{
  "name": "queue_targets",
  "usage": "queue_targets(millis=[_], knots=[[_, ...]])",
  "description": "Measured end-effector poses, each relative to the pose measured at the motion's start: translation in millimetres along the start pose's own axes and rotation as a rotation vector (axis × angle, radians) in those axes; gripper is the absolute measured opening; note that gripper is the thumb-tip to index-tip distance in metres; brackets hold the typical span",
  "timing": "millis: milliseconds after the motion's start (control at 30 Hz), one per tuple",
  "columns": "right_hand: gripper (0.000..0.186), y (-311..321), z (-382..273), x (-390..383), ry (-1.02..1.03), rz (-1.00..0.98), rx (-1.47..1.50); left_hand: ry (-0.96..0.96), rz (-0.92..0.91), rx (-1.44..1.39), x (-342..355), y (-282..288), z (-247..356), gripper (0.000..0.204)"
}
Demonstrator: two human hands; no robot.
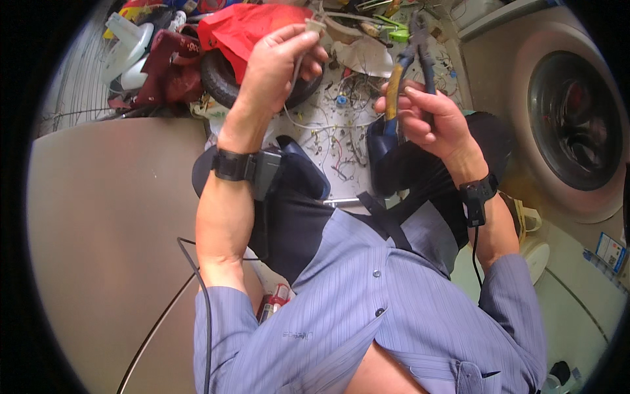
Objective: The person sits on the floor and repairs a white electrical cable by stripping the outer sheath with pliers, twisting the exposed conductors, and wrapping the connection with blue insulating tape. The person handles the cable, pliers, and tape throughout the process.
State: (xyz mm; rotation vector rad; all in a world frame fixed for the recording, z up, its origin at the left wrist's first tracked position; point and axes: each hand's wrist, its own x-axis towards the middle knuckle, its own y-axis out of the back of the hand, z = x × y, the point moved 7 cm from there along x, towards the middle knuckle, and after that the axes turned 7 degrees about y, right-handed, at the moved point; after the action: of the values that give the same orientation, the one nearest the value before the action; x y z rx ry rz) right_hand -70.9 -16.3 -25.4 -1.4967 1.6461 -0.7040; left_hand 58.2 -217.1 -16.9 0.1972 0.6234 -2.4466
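My left hand (269, 72) is raised at upper centre, pinching a small pale connector (314, 26) from which a thin light cable (295, 121) hangs and loops downward. To the right, my right hand (436, 125) grips pliers (395, 85) with blue and yellow handles, their dark jaws pointing up, apart from the connector. Beneath both hands, many small scattered scraps, wire bits and coloured wires (341, 157) lie on a light floor between my dark shoes (305, 164).
A red bag (233, 29), black tyre (220, 82) and maroon and white clutter (157, 65) crowd the top left. A front-loading washing machine (525, 125) stands right, a large grey panel (105, 230) left. A red container (279, 295) sits by my left side.
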Motion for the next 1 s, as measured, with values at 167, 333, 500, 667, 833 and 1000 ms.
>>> queue_targets(millis=[167,333,500,667,833,1000], knots=[[0.039,-10.0,-45.2,15.4,0.114,0.169,-0.426,0.047,-0.075,-0.009,5.4,-24.0,-7.9,0.025],[0.030,-12.8,-64.4,37.6,0.173,0.234,-0.747,0.016,-0.136,-0.219,5.4,-38.8,-2.2,0.032],[0.025,3.6,-55.3,36.5,0.227,0.362,-1.111,-0.055,-0.042,-0.262,4.9,-33.9,4.6,0.032],[0.040,-20.8,-69.4,27.6,0.668,0.278,-1.689,-0.105,0.091,-0.284,2.0,-27.8,9.5,0.034],[0.047,-28.0,-67.5,21.0,0.718,0.253,-1.855,-0.146,0.053,-0.212,0.6,-29.5,13.3,0.033],[0.047,-29.1,-66.7,17.0,0.713,0.291,-1.957,-0.164,0.052,-0.094,-4.1,-24.2,12.3,0.034]])
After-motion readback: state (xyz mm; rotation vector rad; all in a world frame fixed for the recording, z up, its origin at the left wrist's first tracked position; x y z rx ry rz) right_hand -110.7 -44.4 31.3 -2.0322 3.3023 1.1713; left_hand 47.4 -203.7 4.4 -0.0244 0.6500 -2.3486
